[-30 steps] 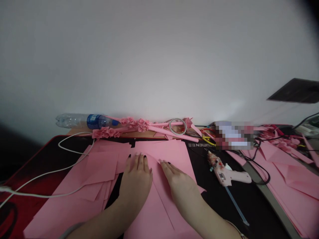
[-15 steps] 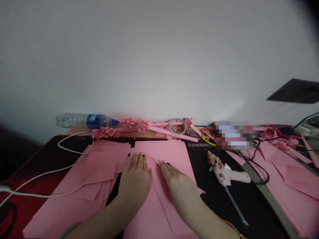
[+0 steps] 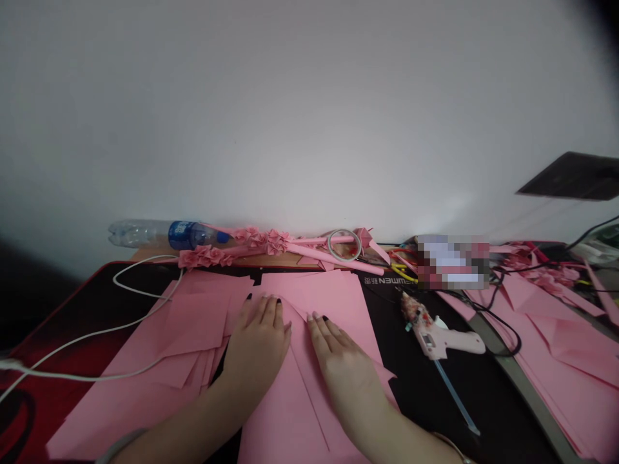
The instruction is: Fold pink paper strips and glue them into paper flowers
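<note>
Pink paper sheets (image 3: 309,283) lie stacked in front of me, and the top one has a long folded flap (image 3: 305,380) running diagonally toward me. My left hand (image 3: 261,338) rests flat near the top of that fold, fingers stretched out and pointing away. On the flap's right side lies my right hand (image 3: 345,364), its fingers extended along the paper with the palm down. Neither hand grips anything. Part of the fold is hidden under the fingers.
More pink paper (image 3: 193,322) lies to the left, crossed by a white cable (image 3: 97,335). A glue gun (image 3: 442,338) with a clear stick lies on the black mat at right. Rolled paper flowers (image 3: 271,241), a tape ring (image 3: 344,245) and a plastic bottle (image 3: 181,235) line the wall.
My right hand has slid slightly toward me along the folded flap. The left hand has shifted a little to the left and stays on the paper.
</note>
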The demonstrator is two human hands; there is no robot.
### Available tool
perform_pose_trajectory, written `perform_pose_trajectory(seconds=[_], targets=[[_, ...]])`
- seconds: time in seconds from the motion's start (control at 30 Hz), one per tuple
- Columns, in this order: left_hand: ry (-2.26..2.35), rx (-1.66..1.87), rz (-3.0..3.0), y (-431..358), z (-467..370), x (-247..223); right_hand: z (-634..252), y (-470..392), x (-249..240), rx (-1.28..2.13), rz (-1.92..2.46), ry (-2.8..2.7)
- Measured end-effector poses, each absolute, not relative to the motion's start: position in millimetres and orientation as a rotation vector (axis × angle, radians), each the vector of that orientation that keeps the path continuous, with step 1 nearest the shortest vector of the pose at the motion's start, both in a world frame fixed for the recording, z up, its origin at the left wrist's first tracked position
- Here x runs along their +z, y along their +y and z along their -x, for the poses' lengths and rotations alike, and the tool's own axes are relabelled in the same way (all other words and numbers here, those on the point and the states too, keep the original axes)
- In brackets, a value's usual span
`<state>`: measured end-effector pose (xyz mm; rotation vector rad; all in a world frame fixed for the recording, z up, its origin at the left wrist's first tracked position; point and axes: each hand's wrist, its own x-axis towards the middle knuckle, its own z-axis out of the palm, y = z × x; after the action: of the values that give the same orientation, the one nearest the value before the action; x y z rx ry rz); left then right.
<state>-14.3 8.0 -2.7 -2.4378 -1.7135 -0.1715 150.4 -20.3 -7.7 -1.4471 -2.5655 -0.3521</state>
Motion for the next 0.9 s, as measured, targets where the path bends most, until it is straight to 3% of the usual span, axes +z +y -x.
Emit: perform_pose_trajectory(seconds=[0.9], targets=[[-1.815,-0.303,2.429,11,15,-4,-151,-27,-21,-0.443,1.401,-2.497]])
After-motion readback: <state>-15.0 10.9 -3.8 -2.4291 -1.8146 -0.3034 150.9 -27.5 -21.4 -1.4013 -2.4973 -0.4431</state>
